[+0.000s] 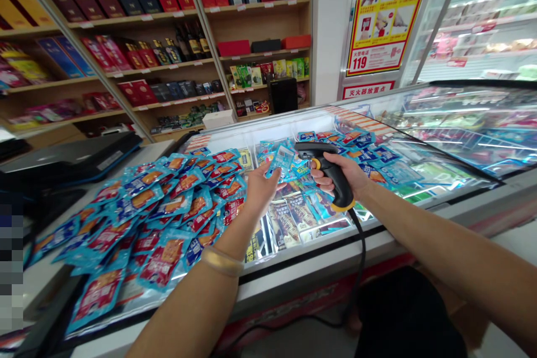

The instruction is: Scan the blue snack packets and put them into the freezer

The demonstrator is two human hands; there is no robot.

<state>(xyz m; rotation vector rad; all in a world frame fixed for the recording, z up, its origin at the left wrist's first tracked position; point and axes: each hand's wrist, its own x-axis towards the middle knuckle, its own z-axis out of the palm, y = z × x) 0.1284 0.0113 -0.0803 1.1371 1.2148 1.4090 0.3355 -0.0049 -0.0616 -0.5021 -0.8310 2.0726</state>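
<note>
A small light-blue snack packet is pinched in my left hand, its pale printed back facing up. My right hand is wrapped round the grip of a black and yellow handheld scanner, whose head points left toward the packet. From the scanner's base a black cord hangs over the freezer's front edge. To the left of my left hand lies a large heap of blue and red snack packets on the glass. A smaller group of similar packets lies beyond my right hand.
Beneath the packets is a glass-topped freezer with packaged goods inside. A dark device stands at the left. Shelves of boxes and bottles rise behind, beside a red and yellow poster. A lit display case stands at the right.
</note>
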